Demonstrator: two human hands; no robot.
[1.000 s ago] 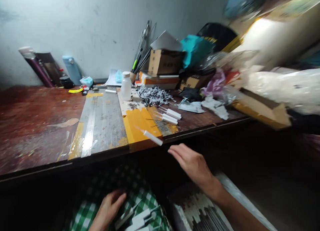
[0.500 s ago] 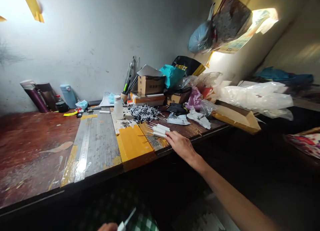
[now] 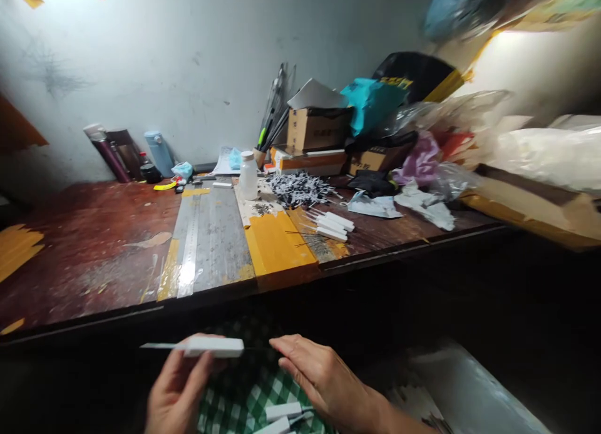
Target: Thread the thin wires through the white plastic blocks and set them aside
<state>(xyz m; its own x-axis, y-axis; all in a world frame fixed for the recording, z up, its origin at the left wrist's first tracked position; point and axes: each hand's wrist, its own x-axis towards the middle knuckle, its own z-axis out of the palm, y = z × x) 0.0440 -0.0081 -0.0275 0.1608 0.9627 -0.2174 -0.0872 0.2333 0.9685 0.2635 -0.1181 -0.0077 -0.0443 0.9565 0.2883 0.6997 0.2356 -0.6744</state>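
Between the thumb and fingers of my left hand (image 3: 181, 384) is a white block (image 3: 220, 347) with a thin pale strip sticking out to the left. My right hand (image 3: 319, 374) is just right of the block, thumb and fingers close together; a faint dark line runs from the block towards its fingertips, too thin to make out clearly. Several similar white pieces (image 3: 284, 411) lie below on the green checked cloth (image 3: 260, 393). More white blocks (image 3: 333, 224) with thin rods rest on the table near its front edge.
On the table (image 3: 117, 233) are a white bottle (image 3: 248, 176), a heap of small black and white parts (image 3: 303, 190), a steel ruler (image 3: 188, 258) and cardboard boxes (image 3: 319, 128). A translucent bin (image 3: 474, 384) stands low at the right.
My right hand has left the white blocks on the table and come down beside my left hand. My left hand has risen into view with its white block. The view has shifted.
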